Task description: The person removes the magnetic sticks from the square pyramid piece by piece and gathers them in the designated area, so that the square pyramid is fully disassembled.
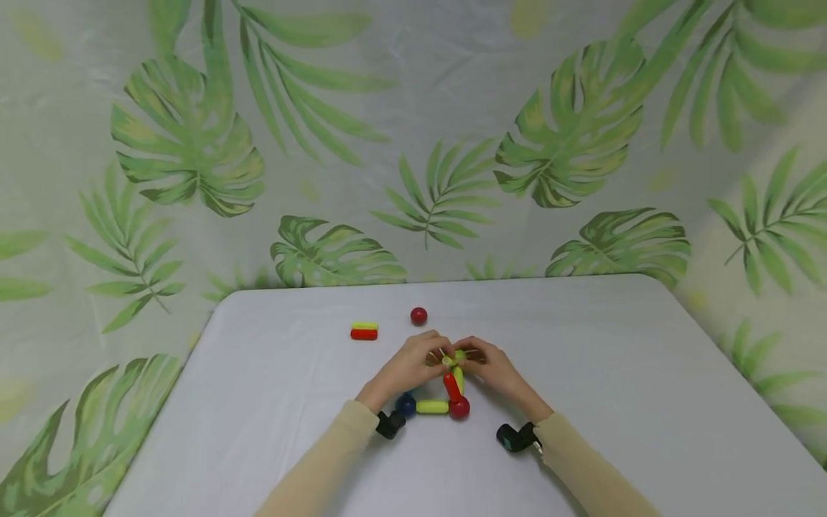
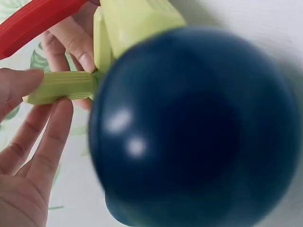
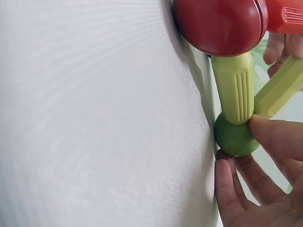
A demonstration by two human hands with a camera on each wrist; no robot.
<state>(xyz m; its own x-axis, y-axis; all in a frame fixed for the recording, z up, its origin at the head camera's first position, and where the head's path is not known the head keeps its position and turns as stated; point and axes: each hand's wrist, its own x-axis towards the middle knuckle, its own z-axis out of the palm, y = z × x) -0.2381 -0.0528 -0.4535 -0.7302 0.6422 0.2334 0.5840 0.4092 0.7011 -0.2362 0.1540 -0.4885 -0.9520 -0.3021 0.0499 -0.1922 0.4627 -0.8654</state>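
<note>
My left hand (image 1: 413, 357) pinches a yellow-green rod (image 2: 64, 87) between thumb and fingers. One end of that rod meets a green ball (image 3: 235, 137), which the thumb and fingertips of my right hand (image 1: 496, 370) hold. From the green ball a second yellow-green rod (image 3: 234, 90) runs to a red ball (image 1: 459, 408). A red rod (image 1: 452, 388) also sticks out of the red ball, slanting up toward the hands. Another yellow-green rod (image 1: 432, 407) joins the red ball to a dark blue ball (image 1: 405, 405), which looms large in the left wrist view.
Beyond the hands, a loose red ball (image 1: 418, 316) lies on the white-covered table (image 1: 291, 373). To its left, a yellow-green rod (image 1: 365, 326) and a red rod (image 1: 365, 334) lie side by side. A leaf-patterned cloth (image 1: 439, 108) hangs behind the table.
</note>
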